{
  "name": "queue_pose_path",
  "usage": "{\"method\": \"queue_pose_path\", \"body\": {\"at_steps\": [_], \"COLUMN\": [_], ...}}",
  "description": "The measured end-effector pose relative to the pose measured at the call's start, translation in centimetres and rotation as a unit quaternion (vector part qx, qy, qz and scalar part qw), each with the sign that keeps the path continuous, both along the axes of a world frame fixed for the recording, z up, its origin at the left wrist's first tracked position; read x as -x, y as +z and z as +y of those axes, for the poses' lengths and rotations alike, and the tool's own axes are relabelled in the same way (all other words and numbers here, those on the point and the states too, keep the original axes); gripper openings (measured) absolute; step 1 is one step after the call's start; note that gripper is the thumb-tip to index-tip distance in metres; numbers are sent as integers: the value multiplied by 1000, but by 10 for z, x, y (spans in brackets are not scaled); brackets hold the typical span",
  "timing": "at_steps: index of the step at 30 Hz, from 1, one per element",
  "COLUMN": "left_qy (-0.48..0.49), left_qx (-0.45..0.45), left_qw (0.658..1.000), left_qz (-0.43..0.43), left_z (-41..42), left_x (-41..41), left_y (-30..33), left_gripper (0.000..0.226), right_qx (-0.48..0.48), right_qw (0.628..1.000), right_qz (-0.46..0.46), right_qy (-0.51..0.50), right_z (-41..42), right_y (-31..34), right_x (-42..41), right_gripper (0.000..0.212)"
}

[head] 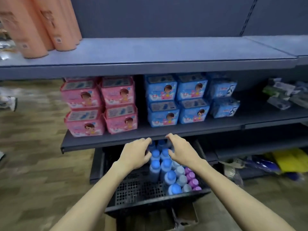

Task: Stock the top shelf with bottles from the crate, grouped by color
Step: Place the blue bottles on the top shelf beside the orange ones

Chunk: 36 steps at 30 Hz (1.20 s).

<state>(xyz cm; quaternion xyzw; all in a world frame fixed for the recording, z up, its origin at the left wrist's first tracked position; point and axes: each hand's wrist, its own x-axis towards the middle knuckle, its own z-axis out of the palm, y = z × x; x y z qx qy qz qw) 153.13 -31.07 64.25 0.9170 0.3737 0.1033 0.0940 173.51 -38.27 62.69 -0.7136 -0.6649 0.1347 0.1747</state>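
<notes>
A black plastic crate [133, 190] stands on the floor below the shelves. It holds several blue-capped bottles [155, 167], several pale grey-blue ones [181, 180] and several purple ones [191, 176] along its right side. My left hand [135, 153] and my right hand [181, 150] hover over the far blue bottles, fingers curled and apart, one on each side of the row. Neither hand visibly grips a bottle. The top shelf [166, 50] carries several tall orange bottles [41, 25] at its left end.
The middle shelf [150, 133] juts out over the crate's far end and holds pink packs [100, 105] and blue packs [176, 99]. Loose packets [281, 95] lie at the right. Bags [283, 162] lie on the lowest shelf. Wood-pattern floor stretches to the left.
</notes>
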Motion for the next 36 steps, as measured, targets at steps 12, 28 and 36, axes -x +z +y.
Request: {"method": "queue_pose_path", "body": {"at_steps": [12, 28, 36], "left_qy": [29, 36, 24], "left_qx": [152, 243, 290], "left_qw": [986, 967, 954], "left_qz": [60, 65, 71], "left_z": [-19, 10, 17], "left_x": [30, 57, 64], "left_y": [-97, -150, -175], "left_gripper": [28, 27, 22], "right_qx": [203, 258, 291], "right_qw": [978, 949, 946], "right_qz": [-4, 32, -73], "right_qy": [-38, -180, -126], "right_z": [-8, 50, 46], "right_y": [-113, -173, -191], "right_x": [21, 85, 101], "right_gripper": [49, 74, 73]}}
